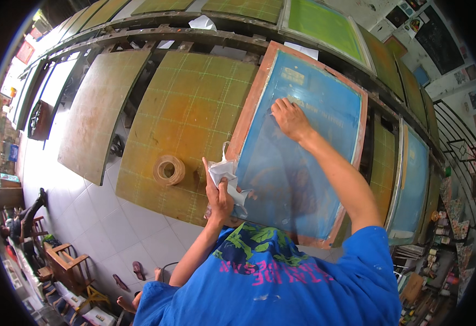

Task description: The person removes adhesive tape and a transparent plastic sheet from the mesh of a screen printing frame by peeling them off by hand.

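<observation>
Head view: at centre, crumpled white sheeting (222, 171) was grasped by the left hand (219, 199); above, over a blue printing screen (289, 168), the right hand (292, 119) was curled, anything gripped indiscernible.

Right arm: reaches well forward, forearm (338, 168) bare, running from the near right toward the far left. Right hand (291, 118): back uppermost, fingers bent inward at the knuckles; grip beneath the fingertips not determinable. Left forearm (195, 247): bare, angled far and slightly right, less extended. Left hand (222, 204): nearer than the right, in a gripping pose, thumb bent, one finger extended toward the far side. Hands well apart.
</observation>
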Motion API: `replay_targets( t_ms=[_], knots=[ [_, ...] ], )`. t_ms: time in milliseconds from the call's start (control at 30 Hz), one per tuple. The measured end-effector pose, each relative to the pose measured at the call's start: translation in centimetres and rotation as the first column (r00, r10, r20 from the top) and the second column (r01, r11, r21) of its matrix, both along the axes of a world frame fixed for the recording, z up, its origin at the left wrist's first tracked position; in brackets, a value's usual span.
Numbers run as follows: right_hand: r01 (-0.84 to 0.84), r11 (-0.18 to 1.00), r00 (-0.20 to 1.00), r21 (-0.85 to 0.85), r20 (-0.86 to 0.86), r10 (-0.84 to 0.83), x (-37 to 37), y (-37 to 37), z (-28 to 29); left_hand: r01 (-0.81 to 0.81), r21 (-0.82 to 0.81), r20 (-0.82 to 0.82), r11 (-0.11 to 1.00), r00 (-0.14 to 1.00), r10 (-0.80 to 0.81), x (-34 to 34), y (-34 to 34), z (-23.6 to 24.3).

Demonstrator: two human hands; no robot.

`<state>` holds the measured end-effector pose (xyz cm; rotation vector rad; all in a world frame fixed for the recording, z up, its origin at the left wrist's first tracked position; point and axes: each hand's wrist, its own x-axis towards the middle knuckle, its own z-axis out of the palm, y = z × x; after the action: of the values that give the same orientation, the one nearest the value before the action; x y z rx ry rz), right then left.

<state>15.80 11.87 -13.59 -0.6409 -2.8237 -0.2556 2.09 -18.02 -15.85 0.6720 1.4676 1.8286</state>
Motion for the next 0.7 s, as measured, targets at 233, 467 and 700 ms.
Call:
replay_targets(
  t_ms=[233, 467, 700],
  knots=[
    [0.12, 0.924, 0.982, -0.363, -0.092, -0.164, -0.1, -0.4, 1.0, 0.02, -0.014, -0.042, 1.0, 0.999, -0.021, -0.3, -0.2, -0.1],
    [-0.013, 0.975, 0.967, -0.223, -0.249, -0.045, 0.6, -0.5, 1.3, 0.027, -0.026, -0.004, 0.999, 1.0, -0.028, -0.1, 0.1, 0.5],
    [0.022, 0.987, 0.964, -0.159, -0.26, -0.064, -0.3, -0.2, 0.1, 0.007, -0.007, -0.057, 1.0, 0.998, -0.008, 0.0, -0.3, -0.4]
  ],
)
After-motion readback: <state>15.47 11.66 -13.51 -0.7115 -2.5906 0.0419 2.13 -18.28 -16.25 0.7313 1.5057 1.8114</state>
